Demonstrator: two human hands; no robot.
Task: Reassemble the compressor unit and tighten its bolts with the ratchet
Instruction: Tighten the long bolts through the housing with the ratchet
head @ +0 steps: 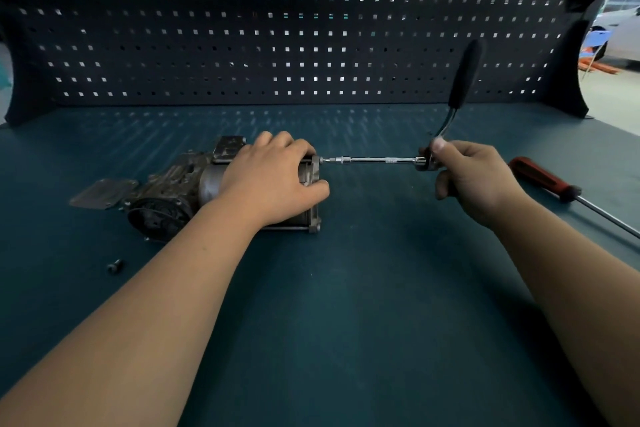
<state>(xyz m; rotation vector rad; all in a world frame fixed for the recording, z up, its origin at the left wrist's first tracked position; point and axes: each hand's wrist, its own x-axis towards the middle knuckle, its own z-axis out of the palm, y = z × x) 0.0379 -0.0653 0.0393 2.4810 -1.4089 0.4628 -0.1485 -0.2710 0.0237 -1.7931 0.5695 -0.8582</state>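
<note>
Left hand (270,180) grips the compressor unit (173,191), left of centre on the bench (346,288), hiding much of its casing; right hand (474,180) pinches the ratchet (464,76) at its head, its extension (374,160) meeting the unit's right end. Near left, an unidentifiable small part (115,266); right, a screwdriver (543,178) cut off; pegboard (277,28) behind.

No text, label, brand or number can be read. The compressor unit (173,184) at nine o'clock, the ratchet (463,78) at two o'clock and the red screwdriver handle (543,178) at three o'clock are too dim and blurred for any marking to be made out.
</note>
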